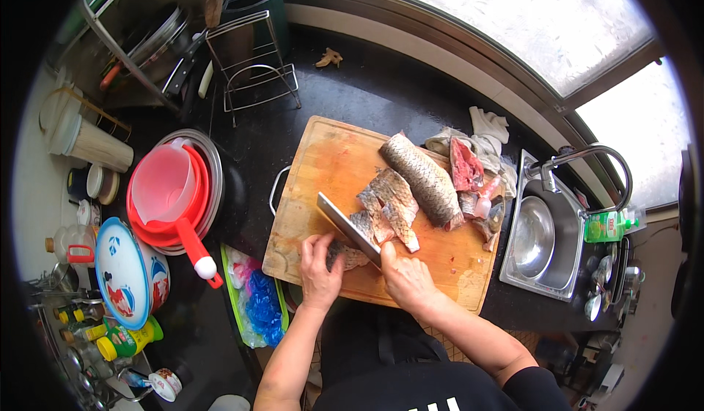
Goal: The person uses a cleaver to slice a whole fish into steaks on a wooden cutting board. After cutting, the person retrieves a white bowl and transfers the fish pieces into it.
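Note:
My right hand [404, 276] grips a cleaver [349, 227], its blade reaching up and left across a wooden cutting board [324, 141]. Left of the blade, my left hand [323, 271] presses on a piece of scaly fish [355, 258] near the board's front edge; the hand partly hides it. Several cut fish pieces [390, 199] lie in a heap just beyond the cleaver. A thick section of fish body [421, 180] rests behind them, skin side up. Red fish flesh [465, 163] and a fish part with a fin [489, 224] lie at the board's right side.
Crumpled cloths [487, 136] lie behind the board, and a steel sink [566, 268] with a bowl [531, 238] stands to the right. On the left are red and pink plastic colanders [165, 185], an enamel pot [124, 273] and a green basket [237, 312] of plastic bags. A wire rack [253, 59] stands behind.

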A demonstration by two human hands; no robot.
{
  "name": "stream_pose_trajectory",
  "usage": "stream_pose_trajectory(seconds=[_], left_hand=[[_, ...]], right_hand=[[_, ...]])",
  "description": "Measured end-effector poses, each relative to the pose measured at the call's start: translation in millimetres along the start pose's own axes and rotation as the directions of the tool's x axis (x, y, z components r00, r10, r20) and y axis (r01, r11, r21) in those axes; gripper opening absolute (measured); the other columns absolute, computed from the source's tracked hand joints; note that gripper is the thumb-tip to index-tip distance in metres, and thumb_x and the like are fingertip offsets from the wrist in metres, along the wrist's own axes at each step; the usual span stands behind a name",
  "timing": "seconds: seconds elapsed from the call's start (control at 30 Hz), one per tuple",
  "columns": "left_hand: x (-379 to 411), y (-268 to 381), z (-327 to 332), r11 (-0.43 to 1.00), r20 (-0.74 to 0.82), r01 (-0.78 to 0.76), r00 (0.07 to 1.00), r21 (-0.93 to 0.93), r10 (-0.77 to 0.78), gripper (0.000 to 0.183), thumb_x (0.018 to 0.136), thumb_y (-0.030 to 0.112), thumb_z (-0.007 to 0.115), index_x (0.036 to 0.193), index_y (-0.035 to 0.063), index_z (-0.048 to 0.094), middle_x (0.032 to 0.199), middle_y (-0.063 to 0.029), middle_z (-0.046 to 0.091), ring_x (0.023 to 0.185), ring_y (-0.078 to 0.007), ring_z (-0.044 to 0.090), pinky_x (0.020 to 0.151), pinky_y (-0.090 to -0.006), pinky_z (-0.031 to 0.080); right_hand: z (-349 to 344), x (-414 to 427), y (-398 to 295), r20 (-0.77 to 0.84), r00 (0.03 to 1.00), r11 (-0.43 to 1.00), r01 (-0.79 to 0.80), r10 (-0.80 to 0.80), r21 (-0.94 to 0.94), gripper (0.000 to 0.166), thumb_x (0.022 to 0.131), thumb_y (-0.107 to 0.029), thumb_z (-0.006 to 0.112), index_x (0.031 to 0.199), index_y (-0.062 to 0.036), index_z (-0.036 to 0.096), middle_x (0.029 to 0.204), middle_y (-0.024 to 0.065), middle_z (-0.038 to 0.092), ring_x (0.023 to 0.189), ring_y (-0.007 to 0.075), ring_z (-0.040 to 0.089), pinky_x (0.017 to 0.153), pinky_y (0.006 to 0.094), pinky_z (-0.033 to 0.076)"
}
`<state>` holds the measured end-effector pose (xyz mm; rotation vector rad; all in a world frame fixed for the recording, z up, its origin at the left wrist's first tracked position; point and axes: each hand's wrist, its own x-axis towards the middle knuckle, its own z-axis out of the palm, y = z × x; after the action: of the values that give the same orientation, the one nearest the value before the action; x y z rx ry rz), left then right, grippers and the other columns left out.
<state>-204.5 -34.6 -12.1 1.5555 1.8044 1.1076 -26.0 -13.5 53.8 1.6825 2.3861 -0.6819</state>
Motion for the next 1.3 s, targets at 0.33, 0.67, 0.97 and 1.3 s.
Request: stream_pose_trajectory(seconds=[0.33,0.67,0.97,1.3], left_hand=[[11.2,8.6,2.2,0.977,0.173,-0.153,0.977,0.149,0.126,0.037,0.063,0.004,0.082,0.094,0.0047,0.061,0.105,-0.0154,0.051,0.098,-0.0356,0.056,0.081,-0.0449,0.048],[27.4,24.8,1.7,1.000,0.248,0.005,0.969,-0.026,0.002,0.026,0.074,0.005,0.078,0.086,0.0028,0.055,0.077,-0.0129,0.066,0.072,-0.0270,0.067,0.067,-0.0349,0.052],[73.4,68.3,44.7,0.912,0.398,-0.390,0.862,0.125,0.314,0.045,0.071,0.018,0.081,0.114,0.0156,0.065,0.140,-0.0130,0.047,0.133,-0.0342,0.038,0.106,-0.0540,0.034],[87.9,42.7,52.9,0.508,0.536,-0.811,0.577,0.289,0.616,0.030,0.078,0.031,0.076,0.107,0.0303,0.070,0.145,-0.0048,0.047,0.136,-0.0286,0.040,0.112,-0.0640,0.023]], right_hand=[[-24.0,-47.0,35.9,0.064,0.998,0.995,0.005,-0.012,0.097,0.031,0.084,-0.004,0.050,0.113,0.0002,0.040,0.072,0.0241,0.066,0.066,0.0449,0.065,0.056,0.0552,0.049],[-18.3,-52.5,61.9,-0.128,0.973,0.925,-0.134,0.190,0.355,0.025,0.093,-0.015,0.058,0.106,-0.0029,0.040,0.075,0.0255,0.065,0.070,0.0464,0.063,0.058,0.0531,0.048],[3.8,-145.6,126.0,-0.347,0.774,0.728,-0.204,0.529,0.655,0.029,0.090,-0.010,0.065,0.107,0.0017,0.045,0.068,0.0139,0.067,0.051,0.0232,0.065,0.047,0.0337,0.049],[18.4,-179.9,137.2,-0.418,0.792,0.877,-0.292,0.445,0.382,0.016,0.089,-0.010,0.061,0.092,-0.0030,0.047,0.071,0.0162,0.066,0.067,0.0359,0.067,0.054,0.0440,0.052]])
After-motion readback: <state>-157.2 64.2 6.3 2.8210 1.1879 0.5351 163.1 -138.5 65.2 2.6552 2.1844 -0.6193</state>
